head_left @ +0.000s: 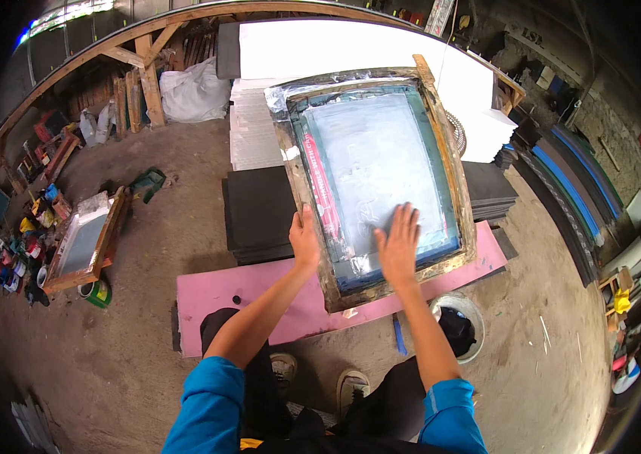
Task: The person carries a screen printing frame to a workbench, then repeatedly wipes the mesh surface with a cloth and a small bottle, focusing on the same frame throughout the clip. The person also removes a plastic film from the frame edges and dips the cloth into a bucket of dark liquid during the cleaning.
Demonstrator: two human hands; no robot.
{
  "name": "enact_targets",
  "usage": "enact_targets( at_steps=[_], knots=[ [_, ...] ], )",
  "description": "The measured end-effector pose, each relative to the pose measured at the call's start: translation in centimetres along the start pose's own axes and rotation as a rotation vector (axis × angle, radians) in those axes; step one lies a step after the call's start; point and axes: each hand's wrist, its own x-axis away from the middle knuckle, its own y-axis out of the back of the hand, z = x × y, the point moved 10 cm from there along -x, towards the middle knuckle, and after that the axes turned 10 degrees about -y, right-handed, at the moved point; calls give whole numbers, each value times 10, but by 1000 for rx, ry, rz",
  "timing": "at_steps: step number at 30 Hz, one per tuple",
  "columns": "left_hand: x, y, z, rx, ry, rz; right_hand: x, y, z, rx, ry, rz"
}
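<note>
A large wooden screen-printing frame (453, 178) with pale mesh (377, 151) and teal borders lies tilted over a pink sheet (222, 291) and dark stacked sheets. My left hand (305, 240) rests on the frame's left wooden edge, fingers together, gripping it. My right hand (398, 242) lies flat on the mesh near the frame's near edge, fingers spread. Blue sleeves cover both upper arms.
A white bucket (475, 312) with dark contents stands right of my knee. A blue stick (399, 337) lies on the dirt floor. A smaller wooden frame (86, 242), a green tin (98, 293) and paint pots sit at left. White sheet stacks (252, 129) and dark sheets (256, 212) lie behind.
</note>
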Motion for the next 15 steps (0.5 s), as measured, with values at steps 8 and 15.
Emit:
enact_targets(
  at_steps=[8, 15],
  knots=[
    [2, -7, 14, -18, -47, 78, 52, -41, 54, 213, 530, 114],
    [6, -20, 12, 24, -73, 211, 39, -44, 39, 4, 429, 174]
  ],
)
